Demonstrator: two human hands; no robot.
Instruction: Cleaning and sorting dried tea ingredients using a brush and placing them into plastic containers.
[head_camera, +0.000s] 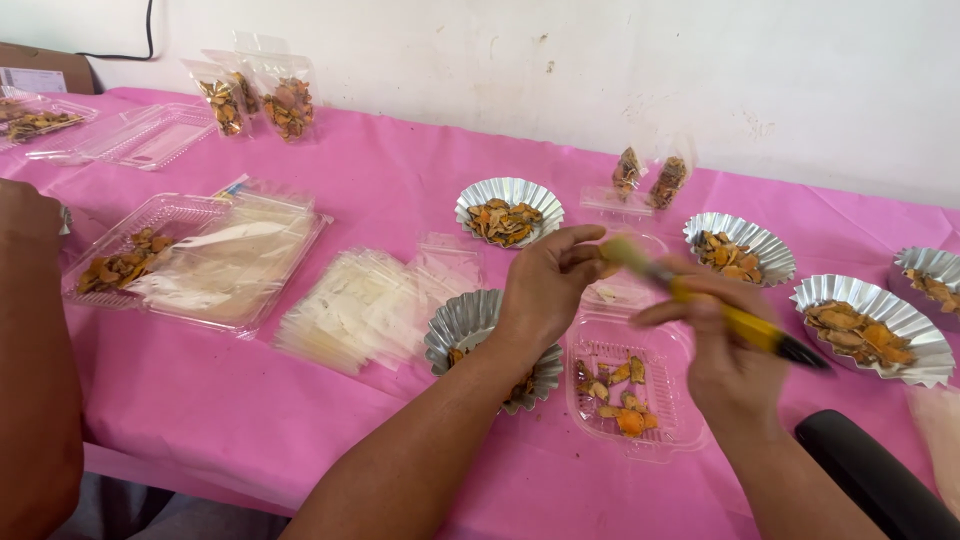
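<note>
My left hand (545, 290) hovers over a foil cup (462, 322) of dried orange slices, its fingertips pinched around the pale end of a yellow tool (700, 305) with a black tip. My right hand (722, 350), blurred by motion, grips that tool's middle. Below both hands lies an open clear plastic box (668, 432) with a few orange slices in it.
Several more foil cups of slices (508, 210) (740, 245) (868, 322) stand on the pink table. A pile of clear bags (360, 305), clear trays (215, 260), and filled bags (262, 95) (648, 180) lie around. Another person's arm (30, 360) is at the left, and a black armrest (875, 480) at the lower right.
</note>
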